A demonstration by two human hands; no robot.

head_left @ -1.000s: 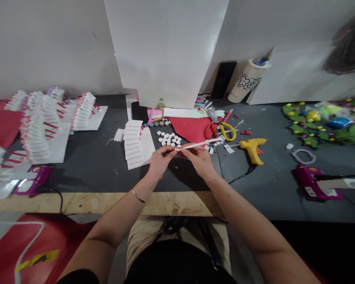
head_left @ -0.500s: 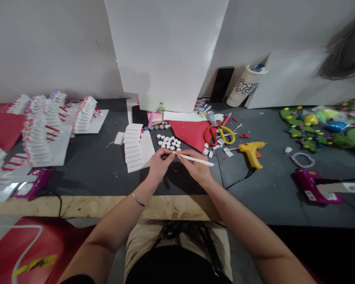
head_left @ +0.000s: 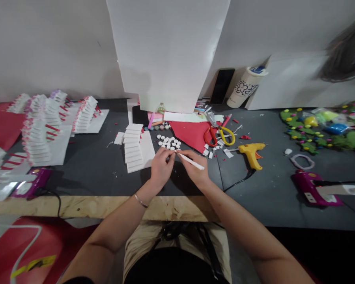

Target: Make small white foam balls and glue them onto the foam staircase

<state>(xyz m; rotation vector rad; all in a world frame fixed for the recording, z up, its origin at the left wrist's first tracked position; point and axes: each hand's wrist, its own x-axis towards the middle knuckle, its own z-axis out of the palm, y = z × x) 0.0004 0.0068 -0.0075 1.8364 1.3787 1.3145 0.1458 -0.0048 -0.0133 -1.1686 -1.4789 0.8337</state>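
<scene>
Both hands meet over the front of the dark table, fingertips almost touching. My left hand (head_left: 162, 165) is closed in a pinch on the end of a narrow white strip (head_left: 192, 161), where a small white bit shows between the fingertips. Closed on the same strip, my right hand (head_left: 197, 169) lets its free end stick out to the right across the fingers. Just beyond the fingertips lies a cluster of small white discs (head_left: 168, 142). Left of the hands, a stepped row of white slats (head_left: 133, 148) stands on a white board (head_left: 148, 148).
To the right are scissors (head_left: 219, 134) with red and yellow handles, red sheet (head_left: 189, 132), white scraps and a yellow glue gun (head_left: 252, 154). A tumbler (head_left: 244, 86) and phone (head_left: 223, 86) stand behind. Finished-looking stair models (head_left: 37, 134) and purple power strips (head_left: 313, 187) lie at the sides.
The strip's free end has drawn in toward the right hand and tilts more downward; less of it sticks out. Both hands stay close together in nearly the same place.
</scene>
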